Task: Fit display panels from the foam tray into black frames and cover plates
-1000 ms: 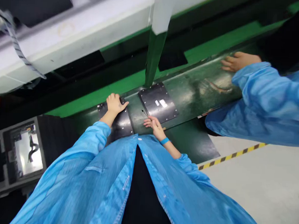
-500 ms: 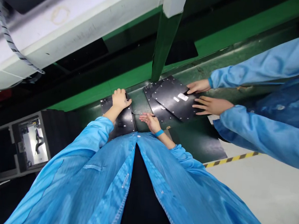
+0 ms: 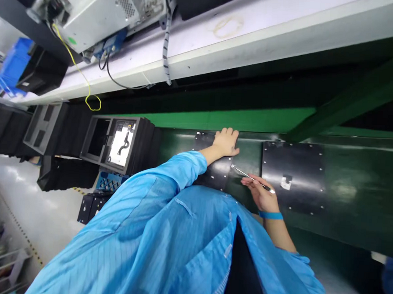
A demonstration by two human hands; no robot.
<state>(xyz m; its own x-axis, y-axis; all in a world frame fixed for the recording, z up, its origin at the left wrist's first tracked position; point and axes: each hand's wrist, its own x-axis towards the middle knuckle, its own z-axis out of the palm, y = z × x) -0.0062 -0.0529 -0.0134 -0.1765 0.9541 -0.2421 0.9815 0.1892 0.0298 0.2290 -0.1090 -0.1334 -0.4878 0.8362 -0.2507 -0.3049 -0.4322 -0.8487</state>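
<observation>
My left hand [image 3: 225, 142] lies on the far right part of a flat black panel [image 3: 211, 176] with small light dots along its edges. Its fingers are stretched out toward the far side. Between the fingers of my right hand [image 3: 261, 195] is a thin metal hand tool [image 3: 246, 173] with a dark handle. The tool's small bright tip is at the panel's right edge; whether it touches cannot be made out. Another black panel [image 3: 293, 176], bearing a small whitish label, lies to the right on the green surface.
Dark trays [image 3: 109, 140] are stacked to the left, the top one holding a white part with a black cable. Above runs a white shelf [image 3: 201, 61] carrying a metal device [image 3: 101, 19]. A green post [image 3: 337, 108] rises at the right. A yellow cord [image 3: 78, 70] hangs at upper left.
My view has swung left, bringing the trays and device into sight. The co-worker's hands have left view, and only one of two overlapping panels on the right shows. My right hand still holds the tool.
</observation>
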